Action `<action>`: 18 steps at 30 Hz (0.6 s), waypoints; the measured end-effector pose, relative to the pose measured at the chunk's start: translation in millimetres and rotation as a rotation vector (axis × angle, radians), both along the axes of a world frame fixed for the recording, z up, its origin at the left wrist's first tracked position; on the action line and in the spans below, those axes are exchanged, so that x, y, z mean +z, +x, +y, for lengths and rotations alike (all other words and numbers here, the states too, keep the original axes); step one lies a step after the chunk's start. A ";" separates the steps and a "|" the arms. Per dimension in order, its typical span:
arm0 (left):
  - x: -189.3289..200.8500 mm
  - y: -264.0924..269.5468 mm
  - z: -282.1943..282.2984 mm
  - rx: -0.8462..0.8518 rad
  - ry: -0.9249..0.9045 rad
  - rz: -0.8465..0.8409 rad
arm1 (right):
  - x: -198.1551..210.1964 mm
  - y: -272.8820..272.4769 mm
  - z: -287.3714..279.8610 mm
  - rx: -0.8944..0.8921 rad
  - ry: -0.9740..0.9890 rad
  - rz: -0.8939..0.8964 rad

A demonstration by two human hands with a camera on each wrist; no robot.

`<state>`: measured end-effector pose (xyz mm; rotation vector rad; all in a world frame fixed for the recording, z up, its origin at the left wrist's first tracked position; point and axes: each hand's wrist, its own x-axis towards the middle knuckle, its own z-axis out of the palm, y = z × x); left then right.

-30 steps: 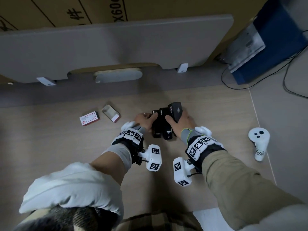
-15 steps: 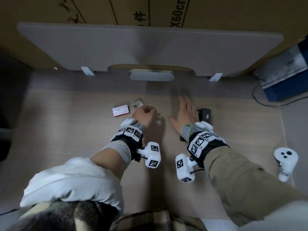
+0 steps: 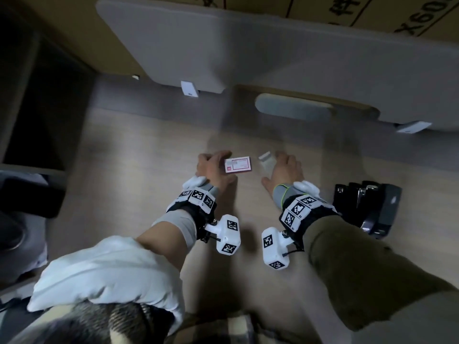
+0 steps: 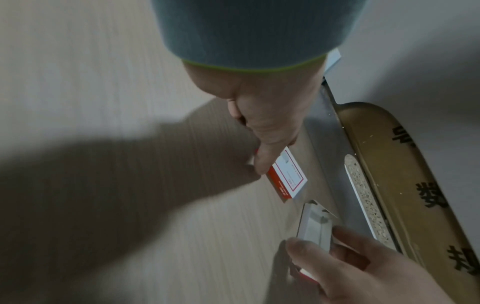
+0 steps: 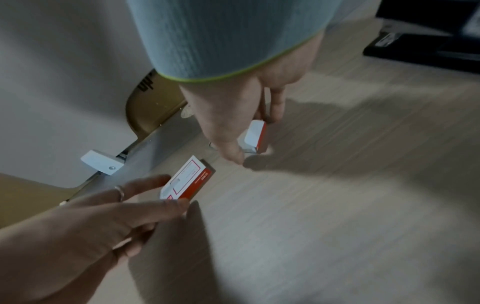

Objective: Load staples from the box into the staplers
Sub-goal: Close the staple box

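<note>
A closed red-and-white staple box point(image 3: 238, 165) point(image 4: 288, 176) point(image 5: 187, 183) lies on the wooden desk. My left hand point(image 3: 223, 165) point(image 4: 262, 160) point(image 5: 176, 191) pinches its left end between thumb and fingers. Just to the right lies an open staple box point(image 3: 267, 161) point(image 4: 315, 224) point(image 5: 255, 135), blurred in the head view. My right hand point(image 3: 278, 165) point(image 5: 254, 142) point(image 4: 317, 244) grips it, thumb on one side and fingers on the other. A cluster of black staplers point(image 3: 367, 207) point(image 5: 426, 49) stands to the right of my right wrist, touched by neither hand.
A grey panel point(image 3: 248, 45) rises at the back of the desk with cardboard cartons point(image 3: 372, 11) behind it. An oval grey cable cover point(image 3: 293, 108) sits under its cutout. The desk's left edge point(image 3: 82, 150) borders a dark gap.
Both hands have left the staplers and moved left to the boxes. The left hand now pinches the closed box and the right hand has taken the open one. The head view has swung left.
</note>
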<state>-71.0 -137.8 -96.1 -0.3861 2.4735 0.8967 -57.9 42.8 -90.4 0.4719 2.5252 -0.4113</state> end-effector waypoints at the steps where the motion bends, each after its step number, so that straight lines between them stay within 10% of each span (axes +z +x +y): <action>1: -1.8 -4.0 -1.5 -0.027 0.006 0.009 | -2.6 -3.3 -2.2 0.007 0.009 0.018; 18: -9.6 -21.8 -11.4 -0.236 0.090 0.024 | -12.7 -1.8 -5.3 0.149 -0.176 0.136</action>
